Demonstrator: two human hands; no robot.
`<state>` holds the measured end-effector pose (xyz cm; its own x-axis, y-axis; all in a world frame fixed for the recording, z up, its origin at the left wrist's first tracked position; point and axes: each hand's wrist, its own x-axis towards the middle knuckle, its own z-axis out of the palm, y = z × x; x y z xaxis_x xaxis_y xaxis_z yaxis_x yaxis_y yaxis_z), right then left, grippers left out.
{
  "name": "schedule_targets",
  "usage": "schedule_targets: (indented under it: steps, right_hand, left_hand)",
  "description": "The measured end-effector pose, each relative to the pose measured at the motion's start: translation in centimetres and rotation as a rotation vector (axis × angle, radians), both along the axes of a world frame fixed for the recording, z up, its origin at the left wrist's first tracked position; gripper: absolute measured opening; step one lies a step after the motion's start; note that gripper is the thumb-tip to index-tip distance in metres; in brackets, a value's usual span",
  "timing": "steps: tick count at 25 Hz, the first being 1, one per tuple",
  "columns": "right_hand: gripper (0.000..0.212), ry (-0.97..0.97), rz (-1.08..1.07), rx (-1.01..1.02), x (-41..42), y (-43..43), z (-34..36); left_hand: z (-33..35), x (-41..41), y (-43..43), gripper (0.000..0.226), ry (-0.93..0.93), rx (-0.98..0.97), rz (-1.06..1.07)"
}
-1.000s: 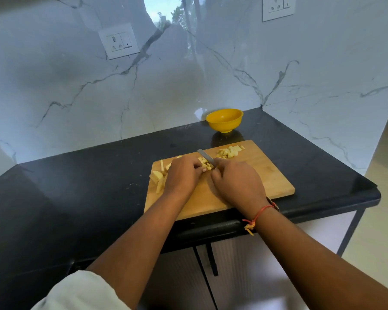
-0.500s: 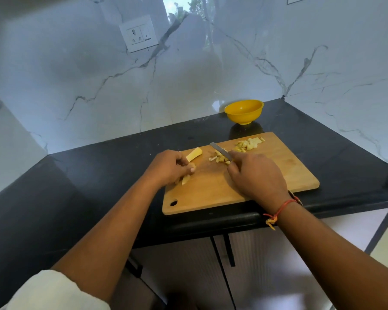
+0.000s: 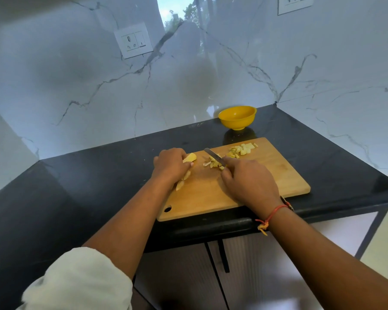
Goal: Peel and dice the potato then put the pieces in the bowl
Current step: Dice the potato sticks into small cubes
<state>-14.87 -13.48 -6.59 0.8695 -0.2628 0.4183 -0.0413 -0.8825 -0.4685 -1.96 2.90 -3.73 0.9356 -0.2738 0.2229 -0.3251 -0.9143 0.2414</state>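
On the wooden cutting board (image 3: 267,184), my left hand (image 3: 170,164) grips pale yellow potato strips (image 3: 189,158) at the board's left edge; more strips poke out below the hand. My right hand (image 3: 249,182) holds a knife (image 3: 213,156), its blade pointing up-left over a small heap of fresh-cut pieces (image 3: 212,164). A larger pile of diced potato (image 3: 243,149) lies at the board's far edge. The yellow bowl (image 3: 237,117) stands behind the board by the wall; its inside looks empty from here.
The board lies on a black countertop (image 3: 87,186) set in a corner of white marble walls. A wall socket (image 3: 133,40) sits above left. The counter's front edge runs just below the board, with dark cabinet doors underneath.
My left hand has drawn away from the knife to the board's left edge with the uncut strips. The right hand and knife stay over the small cut heap. The camera has shifted.
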Motion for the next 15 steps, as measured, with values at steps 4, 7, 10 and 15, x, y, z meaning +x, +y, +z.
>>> schedule_targets:
  steps: [4,7,10,15]
  right_hand:
    - [0.038,-0.002,0.006,-0.007,0.07,0.04,-0.08]
    - [0.039,0.004,-0.002,-0.006,0.10,0.00,-0.09]
    - [0.039,0.005,0.004,-0.003,0.05,0.03,-0.06]
    - [0.040,-0.011,0.002,-0.002,0.07,0.02,-0.07]
  left_hand:
    - [0.19,0.41,-0.72,0.021,-0.022,0.005,0.027]
    - [0.16,0.64,-0.72,0.019,0.027,-0.094,-0.006]
    - [0.10,0.30,-0.53,0.013,-0.001,-0.145,-0.060]
    - [0.31,-0.26,-0.40,0.016,-0.068,-0.147,-0.103]
